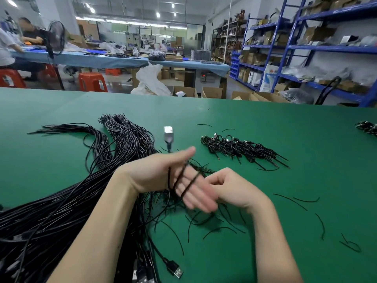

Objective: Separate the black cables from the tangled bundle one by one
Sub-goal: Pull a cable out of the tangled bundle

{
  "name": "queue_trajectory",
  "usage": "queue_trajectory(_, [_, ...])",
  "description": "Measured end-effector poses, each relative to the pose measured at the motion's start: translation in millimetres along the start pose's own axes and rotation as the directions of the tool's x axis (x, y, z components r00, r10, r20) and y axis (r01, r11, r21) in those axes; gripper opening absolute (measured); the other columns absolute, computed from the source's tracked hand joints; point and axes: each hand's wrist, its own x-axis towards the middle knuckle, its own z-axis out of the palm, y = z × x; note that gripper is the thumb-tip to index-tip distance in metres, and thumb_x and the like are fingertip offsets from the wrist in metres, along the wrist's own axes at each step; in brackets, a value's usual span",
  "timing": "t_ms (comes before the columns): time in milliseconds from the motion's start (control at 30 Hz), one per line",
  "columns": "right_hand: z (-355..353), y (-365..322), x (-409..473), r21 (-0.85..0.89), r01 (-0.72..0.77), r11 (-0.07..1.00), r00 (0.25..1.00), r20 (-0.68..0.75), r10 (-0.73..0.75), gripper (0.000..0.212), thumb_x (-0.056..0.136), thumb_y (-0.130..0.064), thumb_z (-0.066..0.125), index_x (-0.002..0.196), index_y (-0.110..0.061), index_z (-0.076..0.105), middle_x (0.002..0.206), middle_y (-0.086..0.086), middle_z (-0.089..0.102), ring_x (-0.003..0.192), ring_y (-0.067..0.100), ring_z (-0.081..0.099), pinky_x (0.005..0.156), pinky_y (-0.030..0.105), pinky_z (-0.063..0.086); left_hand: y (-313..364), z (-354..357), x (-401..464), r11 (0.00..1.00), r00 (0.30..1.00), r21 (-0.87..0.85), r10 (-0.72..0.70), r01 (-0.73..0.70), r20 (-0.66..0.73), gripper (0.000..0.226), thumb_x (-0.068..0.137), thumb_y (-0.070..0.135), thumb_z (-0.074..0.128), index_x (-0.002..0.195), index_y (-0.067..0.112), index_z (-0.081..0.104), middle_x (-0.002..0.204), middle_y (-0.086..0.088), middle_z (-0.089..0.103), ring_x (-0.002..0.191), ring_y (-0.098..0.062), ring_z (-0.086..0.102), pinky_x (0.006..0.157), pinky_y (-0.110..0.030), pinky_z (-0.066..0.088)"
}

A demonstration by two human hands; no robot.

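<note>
A large tangled bundle of black cables (61,211) spreads over the left of the green table (265,123), with one USB plug (175,271) lying at its near end. My left hand (151,172) is held above the bundle with straight fingers. One black cable (183,180) is wound in loops round those fingers. Its silver USB plug (168,132) sticks up past my thumb, which seems to pin the cable. My right hand (234,188) is curled at my left fingertips and seems to pinch the cable's other end, though motion blur hides the contact.
A pile of small coiled black cables (240,148) lies right of centre, and another coil pile (367,127) sits at the right edge. Short cable scraps (295,199) are scattered on the near right. Beyond the table are cardboard boxes, blue shelves and people at another bench.
</note>
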Motion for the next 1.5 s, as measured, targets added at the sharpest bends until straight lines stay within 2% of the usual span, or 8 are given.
queue_trajectory(133, [-9.7,-15.0,-4.7,-0.223,-0.042,0.974,0.998,-0.047,0.033,0.017,0.092,-0.019,0.068,0.080,-0.022,0.080,0.054,-0.014,0.060,0.048,0.000,0.040,0.052,0.015,0.033,-0.8,9.7,18.5,0.881,0.916,0.253,-0.371,0.400,-0.153,0.096,0.088,0.074,0.025,0.126,-0.006,0.063,0.121,-0.021,0.069,0.115,-0.031,0.067,0.088,-0.028,0.057])
queue_trajectory(233, [-14.2,-22.7,-5.9,-0.351,-0.076,0.933,0.981,-0.192,0.008,0.018,0.090,-0.025,0.069,0.074,-0.029,0.077,0.052,-0.018,0.063,0.045,-0.003,0.051,0.047,0.008,0.035,-8.7,5.7,23.1,0.857,0.855,0.232,-0.359,0.461,-0.374,0.089,0.091,0.072,0.026,0.131,0.001,0.063,0.123,-0.011,0.071,0.115,-0.022,0.068,0.095,-0.026,0.053])
queue_trajectory(367, [-14.9,-25.9,-5.6,-0.166,-0.040,0.985,0.901,-0.433,-0.037,0.017,0.092,-0.017,0.067,0.079,-0.022,0.077,0.062,-0.008,0.072,0.055,0.006,0.070,0.059,0.011,0.051,-7.8,-3.2,19.6,0.961,0.858,0.117,-0.163,0.249,-0.488,0.075,0.096,0.065,0.027,0.138,0.010,0.057,0.136,-0.003,0.064,0.122,-0.010,0.063,0.112,-0.030,0.043])
queue_trajectory(533, [-7.4,-30.3,-3.8,0.280,0.065,0.958,0.944,-0.328,0.032,0.013,0.099,-0.011,0.063,0.093,-0.013,0.074,0.080,0.008,0.079,0.075,0.022,0.078,0.067,0.028,0.063,-0.4,0.9,28.6,0.983,0.784,-0.093,0.068,-0.159,-0.617,0.068,0.103,0.054,0.019,0.134,0.004,0.054,0.131,-0.012,0.066,0.110,-0.013,0.069,0.096,-0.024,0.054])
queue_trajectory(933, [-1.8,-10.2,-6.2,0.438,-0.019,0.899,0.995,-0.077,0.058,0.018,0.097,-0.023,0.068,0.086,-0.012,0.079,0.091,0.012,0.079,0.084,0.023,0.078,0.072,0.027,0.062,7.2,2.4,17.5,0.847,0.840,-0.302,0.266,-0.438,-0.472,0.068,0.107,0.045,0.019,0.132,-0.007,0.056,0.136,-0.023,0.060,0.128,-0.032,0.059,0.102,-0.037,0.052])
queue_trajectory(1200, [2.4,3.3,-2.4,0.356,-0.079,0.931,0.996,-0.017,0.091,0.011,0.095,-0.024,0.071,0.092,-0.015,0.076,0.087,0.004,0.079,0.075,0.012,0.074,0.068,0.021,0.059,0.2,4.4,16.3,0.965,0.886,-0.115,0.165,-0.236,-0.433,0.049,0.101,0.037,0.040,0.104,0.001,0.074,0.098,-0.015,0.074,0.087,-0.026,0.072,0.076,-0.028,0.056])
queue_trajectory(1300, [6.7,6.0,2.4,0.315,-0.096,0.944,0.995,-0.006,0.103,0.013,0.097,-0.024,0.068,0.102,-0.013,0.074,0.094,0.004,0.080,0.087,0.015,0.075,0.076,0.023,0.059,-3.2,7.8,23.7,0.968,0.832,-0.003,0.215,-0.253,-0.512,0.027,0.103,0.024,0.045,0.087,0.008,0.060,0.063,0.003,0.047,0.059,-0.014,0.045,0.059,-0.020,0.041])
queue_trajectory(1500, [-7.4,-4.7,-3.0,0.586,0.295,0.755,0.954,-0.224,-0.199,0.037,0.100,-0.026,0.057,0.137,-0.023,0.060,0.135,-0.002,0.068,0.127,0.021,0.063,0.103,0.040,0.053,0.9,18.2,24.4,0.981,0.913,0.190,0.103,-0.029,-0.395,0.027,0.102,0.023,0.048,0.077,0.016,0.054,0.063,-0.002,0.025,0.058,-0.018,0.022,0.053,-0.022,0.029])
